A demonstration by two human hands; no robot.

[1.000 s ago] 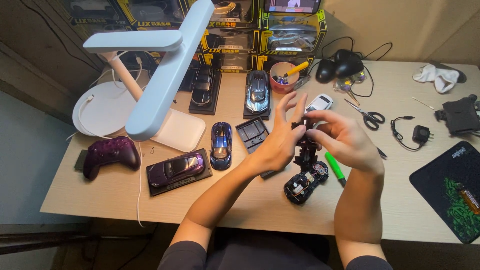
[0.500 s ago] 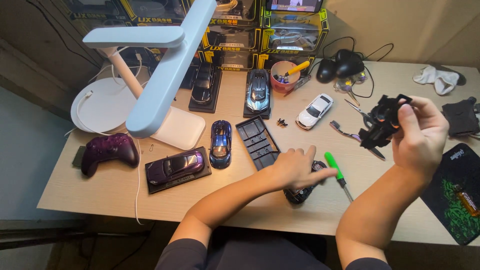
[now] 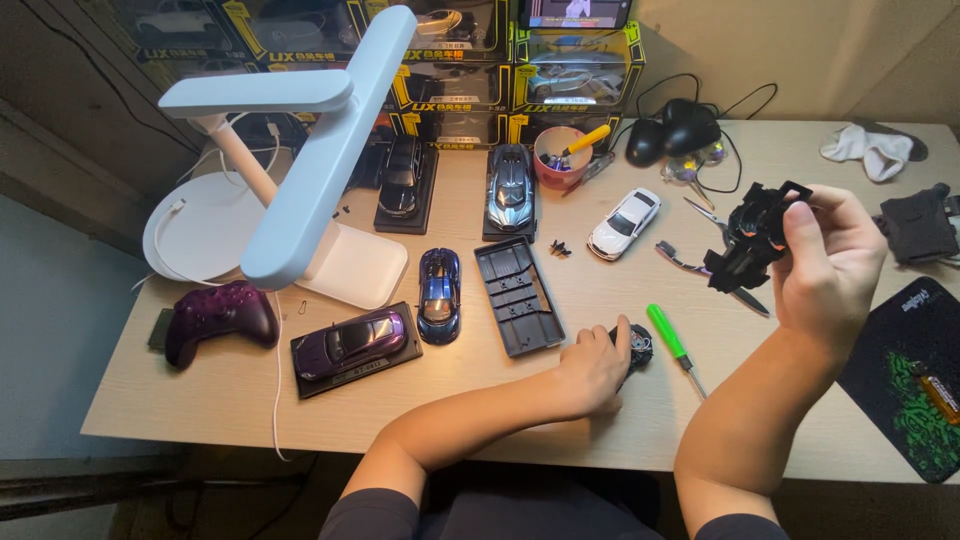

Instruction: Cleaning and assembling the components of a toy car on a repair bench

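My right hand [image 3: 835, 262] is raised at the right and grips a black model car part [image 3: 752, 235], a body shell or chassis piece tilted in the air. My left hand [image 3: 592, 370] rests low on the wooden table [image 3: 200, 400], covering most of another black car part [image 3: 636, 347] whose wheel end shows beside my fingers. A green-handled screwdriver [image 3: 668, 334] lies just right of that part. A black plastic base tray [image 3: 518, 295] lies to the left of my left hand.
Model cars stand about: white [image 3: 624, 222], blue [image 3: 439, 281], purple on a base [image 3: 350, 340], dark ones on bases behind. A white desk lamp [image 3: 310, 170], purple game controller [image 3: 218, 314], pink cup [image 3: 557, 157], scissors [image 3: 705, 210], black mat [image 3: 910, 370] and boxed cars at the back.
The black part held in both hands over the table has separated. My right hand carried one piece up and to the right; my left hand went down onto the other piece on the table.
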